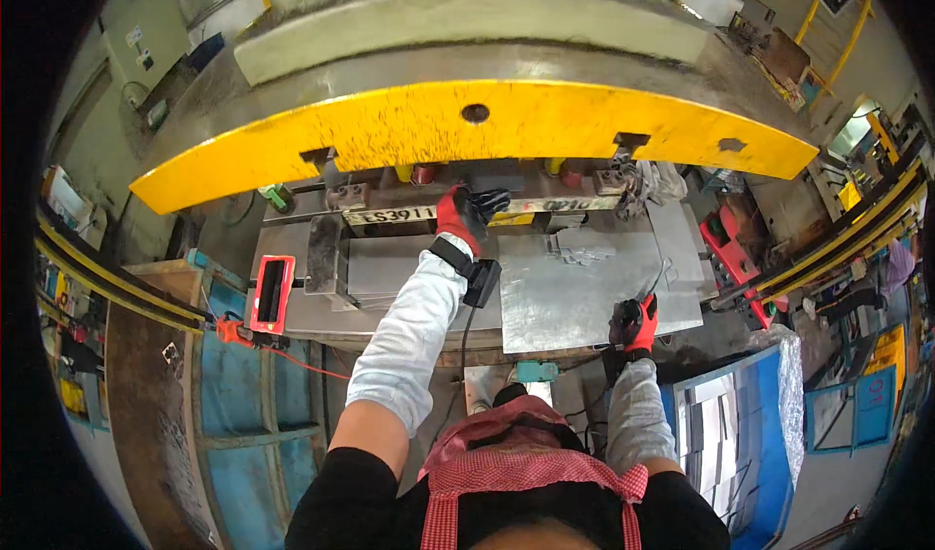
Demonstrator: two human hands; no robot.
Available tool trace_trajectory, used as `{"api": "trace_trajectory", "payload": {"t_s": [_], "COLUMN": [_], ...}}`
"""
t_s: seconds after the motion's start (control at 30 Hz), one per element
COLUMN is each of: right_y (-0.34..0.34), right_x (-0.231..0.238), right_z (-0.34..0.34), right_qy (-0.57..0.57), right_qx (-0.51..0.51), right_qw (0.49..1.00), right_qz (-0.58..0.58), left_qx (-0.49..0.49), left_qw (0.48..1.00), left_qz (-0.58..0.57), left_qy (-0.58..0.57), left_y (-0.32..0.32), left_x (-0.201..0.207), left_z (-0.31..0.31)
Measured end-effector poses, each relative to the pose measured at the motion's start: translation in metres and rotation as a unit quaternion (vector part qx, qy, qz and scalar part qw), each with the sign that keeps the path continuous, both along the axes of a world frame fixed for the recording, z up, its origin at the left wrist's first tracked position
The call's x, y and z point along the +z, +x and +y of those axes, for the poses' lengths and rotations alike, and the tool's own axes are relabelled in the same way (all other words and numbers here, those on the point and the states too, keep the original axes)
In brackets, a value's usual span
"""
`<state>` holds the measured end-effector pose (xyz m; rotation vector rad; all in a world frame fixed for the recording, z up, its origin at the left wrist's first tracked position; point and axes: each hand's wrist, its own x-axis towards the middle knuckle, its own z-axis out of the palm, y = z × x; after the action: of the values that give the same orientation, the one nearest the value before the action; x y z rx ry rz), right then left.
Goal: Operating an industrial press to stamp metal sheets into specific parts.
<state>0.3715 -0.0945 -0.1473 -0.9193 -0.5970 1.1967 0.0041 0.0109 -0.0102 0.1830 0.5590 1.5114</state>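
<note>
My left hand (467, 217), in a red and black glove, reaches to the front of the die (399, 216) under the yellow-edged press. Its fingers are stretched out to the right, and I see nothing held in them. At the front right edge of a flat metal sheet (545, 302), my gloved right hand (635, 324) is closed. A thin rod-like tool (662, 275) sticks up from it; its grip is hidden in the fingers. Small flat metal pieces (584, 253) lie on the sheet's far part, between my hands.
The press's yellow front plate (477, 127) spans the view above my hands. A red-framed box (272, 295) stands left on the bench. At the lower right is a blue bin (755, 423) with metal pieces. A grey rag (662, 182) hangs beside the die's right end.
</note>
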Motion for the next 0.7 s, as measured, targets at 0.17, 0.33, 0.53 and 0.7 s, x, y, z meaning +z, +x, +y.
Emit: {"api": "trace_trajectory", "payload": {"t_s": [0.17,0.33,0.53,0.7], "right_y": [0.001,0.000,0.014,-0.069], "right_x": [0.007,0.004,-0.003,0.113], "right_z": [0.002,0.000,0.004,0.007], "right_qy": [-0.015,-0.033,-0.049,0.072], "right_qx": [-0.028,-0.021,-0.015,0.199], "right_qw": [0.999,0.999,0.998,0.966], "right_qz": [-0.031,-0.018,-0.029,-0.149], "left_qx": [-0.012,0.002,-0.017,0.014], "left_qw": [0.999,1.000,0.995,0.998], "left_qz": [-0.001,0.012,-0.003,0.063], "left_qy": [0.036,0.014,0.100,0.027], "left_y": [0.002,0.003,0.007,0.002], "left_x": [0.005,0.019,0.013,0.016], "left_z": [-0.008,-0.010,-0.004,-0.011]}}
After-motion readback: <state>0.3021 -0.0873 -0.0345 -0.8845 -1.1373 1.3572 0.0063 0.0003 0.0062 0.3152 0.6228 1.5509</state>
